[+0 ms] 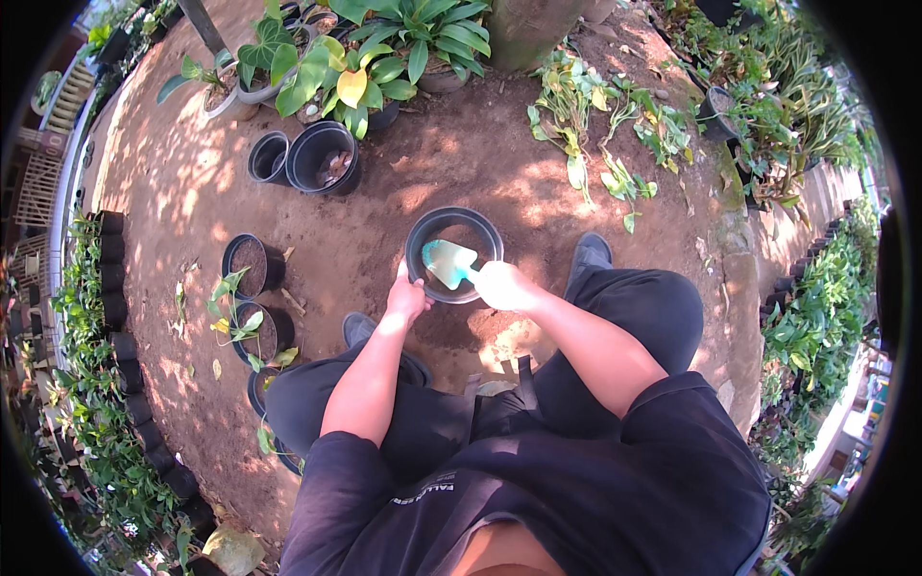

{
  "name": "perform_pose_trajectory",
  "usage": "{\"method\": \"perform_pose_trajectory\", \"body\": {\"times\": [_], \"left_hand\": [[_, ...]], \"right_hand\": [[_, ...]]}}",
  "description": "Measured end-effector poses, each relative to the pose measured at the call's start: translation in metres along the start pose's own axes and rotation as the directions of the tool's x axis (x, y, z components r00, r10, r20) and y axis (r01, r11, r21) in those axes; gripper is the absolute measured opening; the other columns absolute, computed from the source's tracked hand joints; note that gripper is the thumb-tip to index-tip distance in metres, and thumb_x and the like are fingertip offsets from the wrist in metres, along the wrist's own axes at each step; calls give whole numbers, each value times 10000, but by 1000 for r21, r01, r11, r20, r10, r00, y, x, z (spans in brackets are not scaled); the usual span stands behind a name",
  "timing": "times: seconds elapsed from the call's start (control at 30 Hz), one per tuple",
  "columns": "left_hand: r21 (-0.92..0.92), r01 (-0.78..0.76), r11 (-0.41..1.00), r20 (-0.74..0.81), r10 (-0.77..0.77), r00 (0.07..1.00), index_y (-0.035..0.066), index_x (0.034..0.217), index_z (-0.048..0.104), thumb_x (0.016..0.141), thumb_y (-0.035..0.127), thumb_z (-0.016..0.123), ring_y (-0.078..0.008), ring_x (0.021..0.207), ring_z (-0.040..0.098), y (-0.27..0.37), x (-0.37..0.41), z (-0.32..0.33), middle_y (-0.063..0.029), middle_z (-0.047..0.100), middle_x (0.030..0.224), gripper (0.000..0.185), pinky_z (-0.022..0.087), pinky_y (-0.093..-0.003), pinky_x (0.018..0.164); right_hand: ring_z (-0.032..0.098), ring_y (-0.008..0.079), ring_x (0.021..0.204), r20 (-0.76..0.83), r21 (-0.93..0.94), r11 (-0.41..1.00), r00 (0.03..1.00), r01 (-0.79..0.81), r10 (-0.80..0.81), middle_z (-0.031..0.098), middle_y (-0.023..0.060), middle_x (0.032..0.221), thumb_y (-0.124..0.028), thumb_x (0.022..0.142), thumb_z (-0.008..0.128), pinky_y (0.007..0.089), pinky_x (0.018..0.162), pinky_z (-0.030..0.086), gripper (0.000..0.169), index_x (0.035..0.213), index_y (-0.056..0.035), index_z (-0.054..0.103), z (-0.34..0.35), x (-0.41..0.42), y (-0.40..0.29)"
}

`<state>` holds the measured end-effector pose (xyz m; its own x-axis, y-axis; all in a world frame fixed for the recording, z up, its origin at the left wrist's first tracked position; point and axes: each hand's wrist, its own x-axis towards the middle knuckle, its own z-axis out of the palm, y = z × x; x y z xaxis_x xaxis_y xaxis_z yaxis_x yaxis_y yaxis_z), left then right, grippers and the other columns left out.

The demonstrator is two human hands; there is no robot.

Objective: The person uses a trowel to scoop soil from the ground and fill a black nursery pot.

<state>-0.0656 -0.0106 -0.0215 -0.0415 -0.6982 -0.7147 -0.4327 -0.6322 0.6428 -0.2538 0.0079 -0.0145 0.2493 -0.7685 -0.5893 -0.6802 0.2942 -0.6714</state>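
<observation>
Between my feet is a round black plastic plant pot [492,232] with brown soil [461,234] inside. My left hand [410,297] grips the pot's near left rim and wall. In my right hand [504,285] is the handle of a pale turquoise garden trowel [450,263]. Its blade lies over the pot's opening, pointing to the left. Strong sunlight bleaches the right hand, so its fingers are hard to make out. The trowel's handle is hidden within that hand.
Two black pots [324,158] stand at the upper left, the larger holding some debris. More soil-filled pots [253,266] line my left side, some with trailing vines. Uprooted vines [576,108] lie at the upper right. Leafy potted plants [432,36] and a tree trunk [533,32] stand ahead.
</observation>
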Motion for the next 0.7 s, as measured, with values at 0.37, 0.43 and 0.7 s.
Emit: {"method": "perform_pose_trajectory", "body": {"times": [0.37,0.43,0.7], "left_hand": [[24,-121,992,-130,123,984,189,1278,420,918,179,403,-84,500,493,-30,22,-7,-36,581,684,361,419,-247,489],[203,-157,967,-238,205,949,134,1185,504,905,215,413,-233,653,600,-26,20,-7,-119,624,795,306,471,-354,620],[558,-86,826,-274,280,920,114,1311,316,857,204,425,-391,865,584,-8,5,-7,-238,601,911,475,457,-463,768]], "right_hand": [[585,332,720,-135,-130,991,991,-21,3,586,211,739,-264,812,479,391,653,448,277,773,-21,606,-21,-3,-23],[593,321,720,-182,-33,997,981,-71,64,588,209,727,-240,786,496,382,644,451,247,754,-23,610,-31,-15,-38],[386,116,356,-136,218,969,980,-116,148,483,36,516,-155,810,506,284,344,290,143,777,-55,603,-52,-22,-40]]}}
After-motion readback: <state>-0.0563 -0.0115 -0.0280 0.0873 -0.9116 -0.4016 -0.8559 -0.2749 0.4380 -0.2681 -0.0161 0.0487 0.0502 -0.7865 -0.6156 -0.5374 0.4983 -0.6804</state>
